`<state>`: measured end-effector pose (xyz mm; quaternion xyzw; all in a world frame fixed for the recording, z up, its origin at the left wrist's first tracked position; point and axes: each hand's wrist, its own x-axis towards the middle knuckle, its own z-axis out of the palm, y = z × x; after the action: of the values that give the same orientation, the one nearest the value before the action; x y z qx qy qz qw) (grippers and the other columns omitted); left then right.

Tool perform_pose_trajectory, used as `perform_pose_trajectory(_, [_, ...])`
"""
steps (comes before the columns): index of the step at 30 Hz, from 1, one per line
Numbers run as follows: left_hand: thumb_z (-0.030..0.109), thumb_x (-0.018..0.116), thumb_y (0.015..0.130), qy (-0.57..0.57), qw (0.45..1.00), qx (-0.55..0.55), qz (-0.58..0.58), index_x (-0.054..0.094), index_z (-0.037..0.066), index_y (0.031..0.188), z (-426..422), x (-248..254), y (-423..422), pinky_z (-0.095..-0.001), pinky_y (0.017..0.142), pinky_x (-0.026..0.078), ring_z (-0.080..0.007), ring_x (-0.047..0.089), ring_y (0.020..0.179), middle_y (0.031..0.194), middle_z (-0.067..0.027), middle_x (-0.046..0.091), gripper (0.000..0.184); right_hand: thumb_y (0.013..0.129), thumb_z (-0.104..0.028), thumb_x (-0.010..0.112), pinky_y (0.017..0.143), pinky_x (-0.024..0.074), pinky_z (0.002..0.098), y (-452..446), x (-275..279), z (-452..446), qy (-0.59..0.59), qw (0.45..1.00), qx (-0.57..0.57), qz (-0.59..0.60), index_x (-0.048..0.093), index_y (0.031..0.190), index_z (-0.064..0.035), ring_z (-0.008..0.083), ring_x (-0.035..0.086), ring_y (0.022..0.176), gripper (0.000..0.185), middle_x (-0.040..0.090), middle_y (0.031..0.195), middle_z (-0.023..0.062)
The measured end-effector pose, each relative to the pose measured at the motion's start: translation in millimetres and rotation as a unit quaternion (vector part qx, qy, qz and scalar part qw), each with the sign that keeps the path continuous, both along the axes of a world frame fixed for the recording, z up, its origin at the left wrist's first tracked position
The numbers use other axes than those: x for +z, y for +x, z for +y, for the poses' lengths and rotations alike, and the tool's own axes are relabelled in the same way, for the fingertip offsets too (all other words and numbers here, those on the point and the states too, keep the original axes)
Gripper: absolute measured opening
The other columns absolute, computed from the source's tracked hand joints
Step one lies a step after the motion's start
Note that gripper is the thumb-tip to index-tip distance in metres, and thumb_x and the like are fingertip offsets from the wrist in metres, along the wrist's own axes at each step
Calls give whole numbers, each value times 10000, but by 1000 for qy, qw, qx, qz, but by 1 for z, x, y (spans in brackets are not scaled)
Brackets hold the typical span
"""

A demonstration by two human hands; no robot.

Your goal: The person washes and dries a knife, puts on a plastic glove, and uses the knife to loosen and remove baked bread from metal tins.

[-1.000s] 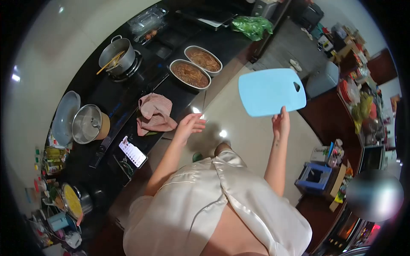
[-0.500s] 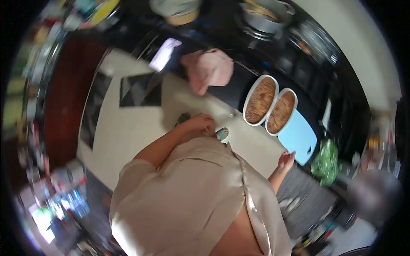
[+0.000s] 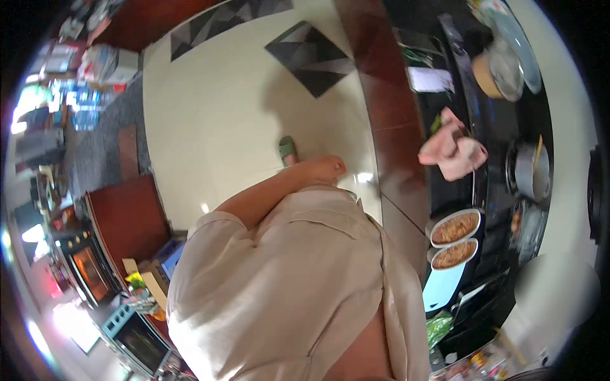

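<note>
My left hand (image 3: pixel 327 168) is held in front of my waist over the pale floor, its fingers curled in with nothing visible in them. My right hand is out of sight behind my beige shirt (image 3: pixel 286 273). On the black counter to the right, two white oval dishes (image 3: pixel 455 228) of brown, crumbly-looking food sit side by side. Beside the lower dish lies a light blue cutting board (image 3: pixel 441 287). A crumpled pink cloth (image 3: pixel 452 152) lies farther up the counter. Neither dish is touched by my left hand.
Along the counter are a phone (image 3: pixel 431 80), a pot (image 3: pixel 532 171) with a wooden stick in it, a pan (image 3: pixel 499 73) and a green plastic bag (image 3: pixel 438 329). A dark patterned mat (image 3: pixel 311 57) lies on the floor. Ovens (image 3: pixel 89 270) stand at the left.
The view has turned left, so the counter now runs down the right side. My right hand, seen before near the cutting board, has gone from view. My left hand stays at my waist.
</note>
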<state>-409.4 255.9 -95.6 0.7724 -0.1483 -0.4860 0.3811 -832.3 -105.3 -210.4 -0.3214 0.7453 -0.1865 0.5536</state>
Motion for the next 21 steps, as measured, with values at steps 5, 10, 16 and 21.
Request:
perform_pose_trajectory(5, [422,468,852,8,995,-19,-97,582,99,1107,123,-33,42,-376,827,448,-284,601,939,1081,-91,627,427,882,-465,459,508,430,264,145,-51,96,190,917,349,39,574,904,-62,154,535,583,420,588,742,62])
perform_pose_trajectory(10, [314,447,862,84,980,123,-135,622,76,995,220,6,54,-405,818,447,-326,570,954,1030,-122,618,324,889,-392,500,535,449,260,324,-57,160,140,760,634,16,595,980,-51,157,564,619,365,621,819,80])
perform_pose_trajectory(16, [358,523,859,140,961,231,-67,575,106,1129,278,-27,48,-385,783,474,-308,612,888,958,-156,648,373,904,-238,512,569,483,239,504,39,228,-48,744,663,-61,593,1030,-56,111,566,620,235,636,815,66])
perform_pose_trajectory(21, [355,524,857,102,930,345,-75,572,100,1143,291,-33,54,-382,796,477,-324,615,892,950,-162,652,386,894,-252,497,551,472,255,534,-6,240,54,739,671,-32,570,1038,-64,132,577,622,248,634,830,62])
